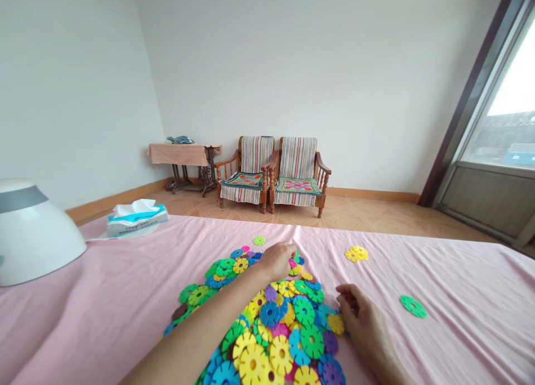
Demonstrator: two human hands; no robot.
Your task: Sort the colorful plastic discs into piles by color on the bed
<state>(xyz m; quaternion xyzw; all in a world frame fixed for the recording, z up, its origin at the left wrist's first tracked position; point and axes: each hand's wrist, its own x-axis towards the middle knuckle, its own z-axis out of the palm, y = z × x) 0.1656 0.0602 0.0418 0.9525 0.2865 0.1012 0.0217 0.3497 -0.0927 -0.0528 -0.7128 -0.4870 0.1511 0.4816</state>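
- Landmark = pile of coloured flower discs (pixel 276 323) on pink sheet (pixel 460 329), which covers a worktop or a bed, can't tell which.
- Left hand (pixel 278 259): at far end of pile, arm stretched across the discs from near edge. Fingers curled down onto discs at far edge; looks like they're pinching a pink/green piece, but can't tell for sure, piece mostly hidden.
- Right hand (pixel 365 321): at right edge of pile, resting on sheet. Fingers bent inward, tips touching the outermost discs; whether anything's held – can't tell.
- Loose discs: yellow disc pair (pixel 356 254) beyond pile to the right; green disc (pixel 413 306) well right of pile, past right hand; small light-green disc (pixel 259 240) just beyond pile's far end.
- Tissue pack (pixel 136 218): far left of pile, near sheet's far edge.
- White domed appliance (pixel 33 232) w/ grey band: left of pile, at picture edge.
- Two wooden armchairs (pixel 273 176) w/ striped covers by the wall, well beyond pile.
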